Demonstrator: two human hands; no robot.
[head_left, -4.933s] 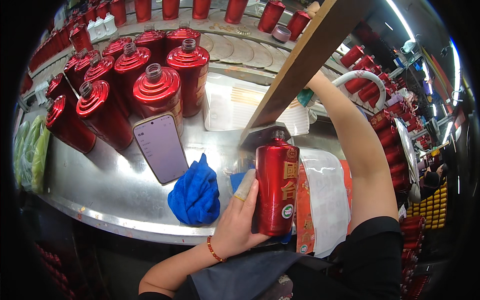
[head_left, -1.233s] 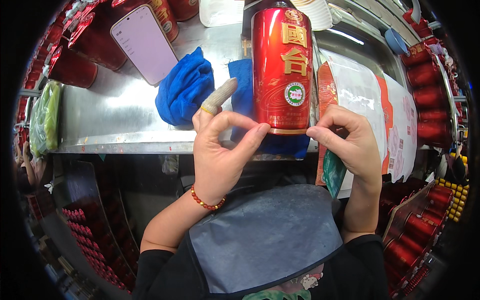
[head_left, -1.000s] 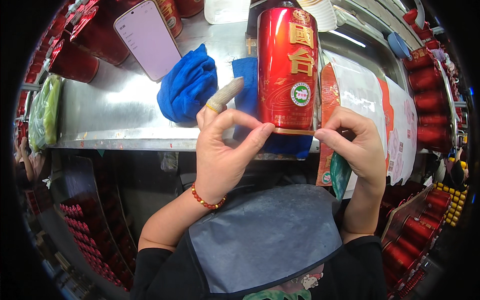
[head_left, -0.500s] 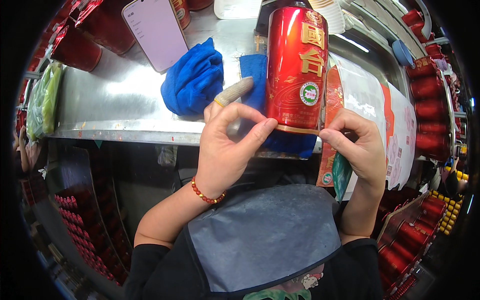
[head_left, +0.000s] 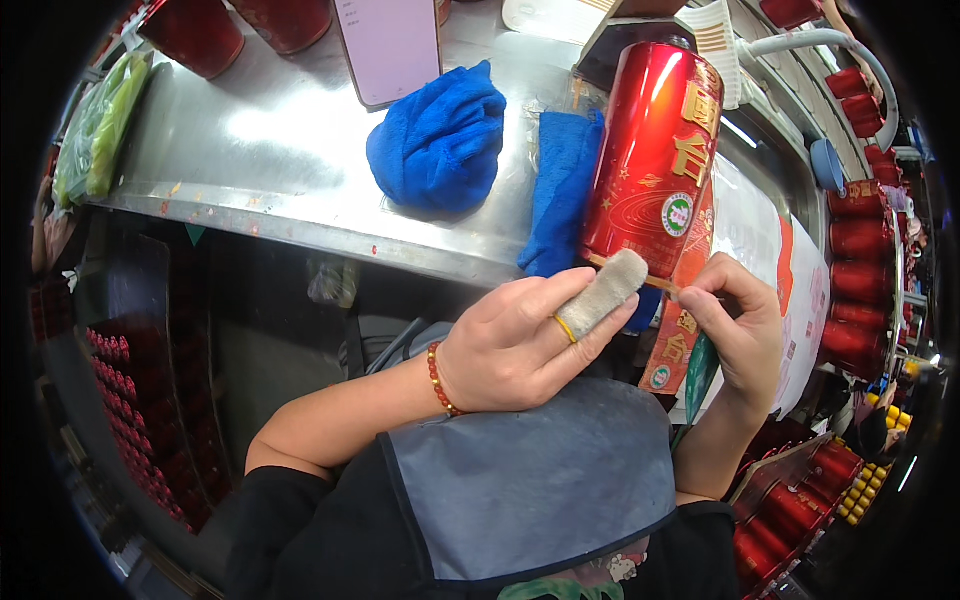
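A red bottle (head_left: 645,150) with raised gold lettering and a green-white round sticker lies on the bench, base toward me. A narrow gold strip (head_left: 660,284) runs along its base edge. The strip's right end is pinched between thumb and finger of my right hand (head_left: 742,325). My left hand (head_left: 520,345) lies across the base, fingers stretched out, its thumb hidden. One of its fingers wears a grey cloth finger cover (head_left: 612,290), held by a yellow band, against the base edge. A folded blue cloth (head_left: 562,190) lies beside and partly under the bottle.
A bunched blue cloth (head_left: 440,140) and a phone (head_left: 392,50) lie left of the bottle on the metal bench (head_left: 250,190). Red printed strips (head_left: 675,345) and white printed sheets (head_left: 775,240) are at right. Red containers (head_left: 195,35) stand at the far left.
My left hand has turned over from a thumb-and-finger pinch at the base's left edge, bringing its covered finger onto the base edge. My right hand still pinches at the right. The view has shifted.
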